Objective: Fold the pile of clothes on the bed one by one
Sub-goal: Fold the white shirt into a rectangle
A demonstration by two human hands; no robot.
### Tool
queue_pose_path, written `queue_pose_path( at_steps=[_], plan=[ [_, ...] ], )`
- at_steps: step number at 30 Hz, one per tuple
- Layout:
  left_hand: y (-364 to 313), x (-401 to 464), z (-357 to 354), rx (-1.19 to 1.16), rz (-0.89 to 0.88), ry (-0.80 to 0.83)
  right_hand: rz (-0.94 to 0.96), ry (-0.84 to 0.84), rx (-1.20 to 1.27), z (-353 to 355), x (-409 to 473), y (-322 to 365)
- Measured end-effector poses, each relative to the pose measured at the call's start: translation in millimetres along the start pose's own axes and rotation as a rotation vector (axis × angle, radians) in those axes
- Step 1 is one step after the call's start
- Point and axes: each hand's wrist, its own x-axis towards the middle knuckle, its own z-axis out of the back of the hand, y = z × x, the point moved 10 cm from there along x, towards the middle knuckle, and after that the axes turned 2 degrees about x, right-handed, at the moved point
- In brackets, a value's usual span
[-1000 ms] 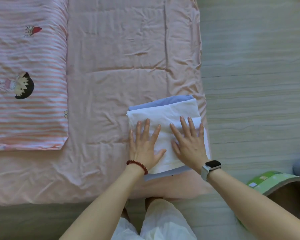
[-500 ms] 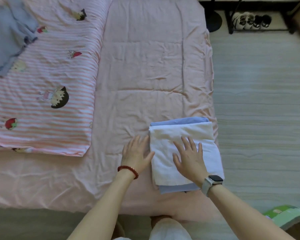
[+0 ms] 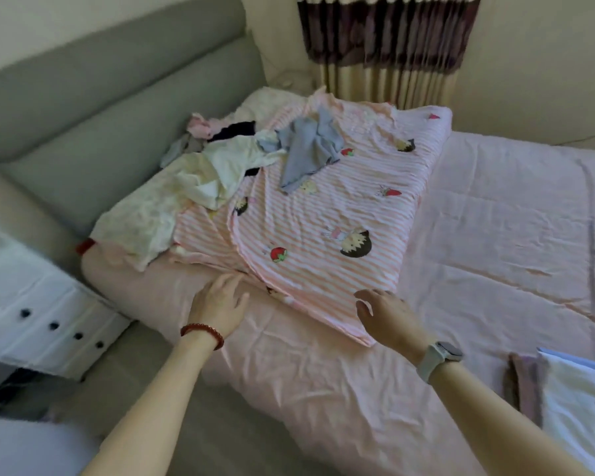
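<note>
A moment ago both hands were pressing flat on the folded white cloth. Now they have let go of it and moved toward the head of the bed (image 3: 495, 235). The folded stack (image 3: 577, 400) sits at the near edge of the bed, off to the right, with a blue piece under the white one. So that piece looks done.

The left hand (image 3: 220, 300) is open, and its fingers reach to the near edge of the striped blanket (image 3: 323, 207). I cannot tell if it touches it. The right hand (image 3: 389, 317) is open too, with loose fingers, over the near corner of the blanket. Neither hand holds anything.

The pile (image 3: 248, 156) of unfolded clothes lies near the head of the bed, partly on the blanket. A grey top (image 3: 306, 149) lies on the blanket, and white, pink and dark clothes are mixed up just beside it. I think the person is going for the next piece, and many are still left to fold.
</note>
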Motion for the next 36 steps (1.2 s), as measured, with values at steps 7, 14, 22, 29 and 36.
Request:
queue_pose_path(
  at_steps=[7,14,22,29,36],
  plan=[
    [184.6,-3.1,65.9,-0.081,0.199,-0.127,0.180,0.021,-0.026,-51.2,84.3,177.4],
    [299.0,41.8,53.5,-0.119,0.343,-0.098,0.287,0.143,-0.030,-116.3,187.0,275.3],
    [349.2,221.3,27.0,-0.186,0.320,0.089,0.133,0.285,0.026,-172.1,350.7,300.4],
    [335.0,361.3,-13.2,-0.244,0.188,0.207,-0.046,0.271,0.047,-169.1,457.1,273.8],
    [285.0,512.4,-69.7,-0.073,-0.051,0.222,-0.246,0.242,0.113,-186.8,538.3,222.3]
  ],
)
